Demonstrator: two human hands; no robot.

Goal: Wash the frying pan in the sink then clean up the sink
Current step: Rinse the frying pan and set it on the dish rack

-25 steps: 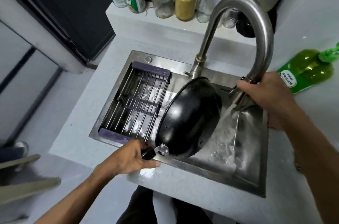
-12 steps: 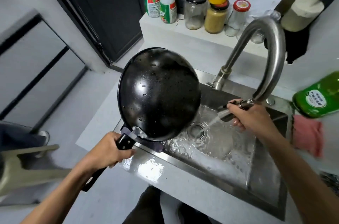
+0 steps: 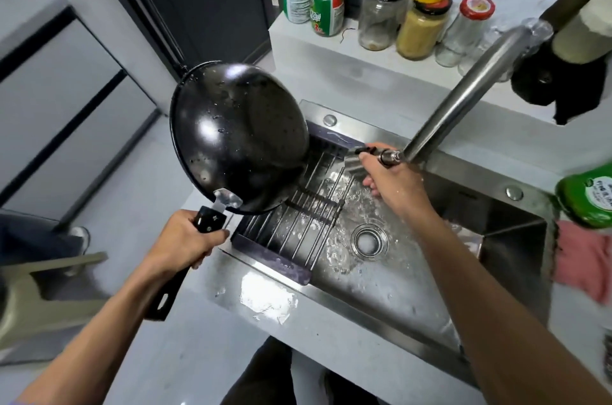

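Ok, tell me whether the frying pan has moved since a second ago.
Yes. The frying pan, gripped by the left hand, has been lifted out of the sink basin and now hangs tilted above the sink's left end.

Green bottle (image 3: pixel 592 196) and pink cloth (image 3: pixel 583 259) — blurred, cut off at the right edge.

I am looking past a pale grey stone counter (image 3: pixel 298 331) at a dark doorway (image 3: pixel 212 0), white panelled cabinet fronts (image 3: pixel 49 99) and a raised white ledge (image 3: pixel 331 50).
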